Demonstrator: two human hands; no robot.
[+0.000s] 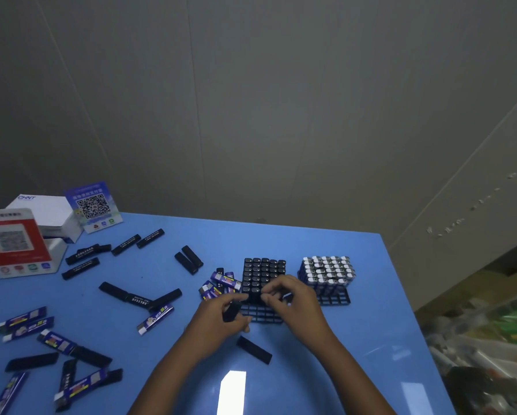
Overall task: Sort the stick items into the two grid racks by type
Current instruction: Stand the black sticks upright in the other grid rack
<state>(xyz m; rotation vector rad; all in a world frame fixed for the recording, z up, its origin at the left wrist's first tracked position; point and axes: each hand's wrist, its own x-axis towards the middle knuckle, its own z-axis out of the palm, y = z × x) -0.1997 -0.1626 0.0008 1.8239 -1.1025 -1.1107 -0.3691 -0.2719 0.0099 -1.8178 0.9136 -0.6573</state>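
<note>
Left hand is wrapped around a black stick right at the front of the black rack, while the right hand pinches a stick standing in that rack's front row. Blue-label rack sits just beside it on the blue desk; loose sticks are scattered left.

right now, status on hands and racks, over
Left hand grips black stick. Right hand pinching at black grid rack. Front cells empty. Nothing in the way.

The left hand gripped a black stick beside the black-filled rack — the right hand pinched at that rack's near row.
</note>
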